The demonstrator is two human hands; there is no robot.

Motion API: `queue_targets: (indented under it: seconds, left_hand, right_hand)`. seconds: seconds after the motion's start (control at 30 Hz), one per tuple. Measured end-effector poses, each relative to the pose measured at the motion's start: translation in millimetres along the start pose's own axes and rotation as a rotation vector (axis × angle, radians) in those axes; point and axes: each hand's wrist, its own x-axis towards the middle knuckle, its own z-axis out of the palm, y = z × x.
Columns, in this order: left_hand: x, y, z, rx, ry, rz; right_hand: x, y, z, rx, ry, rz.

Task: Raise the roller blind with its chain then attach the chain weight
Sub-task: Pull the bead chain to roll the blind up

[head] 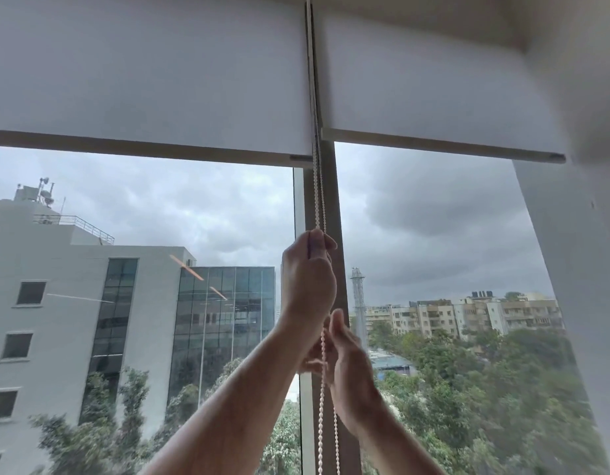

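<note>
Two white roller blinds hang side by side over a tall window: the left blind (pixel 152 80) and the right blind (pixel 427 73), both drawn up to about a third of the way down. A white bead chain (pixel 318 193) runs down the brown mullion (pixel 331 186) between them. My left hand (pixel 308 279) is raised and shut on the chain. Just below it, my right hand (pixel 348 368) is closed around the chain's lower part, which hangs on past the bottom edge. No chain weight is in view.
A white wall (pixel 578 269) borders the window on the right, with a ceiling recess above. Through the glass I see a grey office building (pixel 91 303), trees and distant flats under cloudy sky.
</note>
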Motion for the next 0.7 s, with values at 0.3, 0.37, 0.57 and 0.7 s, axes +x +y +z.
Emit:
queue_targets:
  seconds: [0.3,0.37,0.57,0.7]
  left_hand:
    - [-17,1,-18,0.057,0.019,0.086]
    - [-30,-9,-19,0.070,0.019,0.071]
    - [-66,-29,-25,0.022,-0.029,0.004]
    - [-64,-34,-30,0.011,-0.071,0.007]
  right_hand:
    - [84,-103,15,0.181,0.039,0.020]
    - [96,-122,25,0.113,-0.003,0.008]
    - [116,-151,52,0.044,0.050,0.018]
    - [116,-143,60,-0.090,0.194,-0.165]
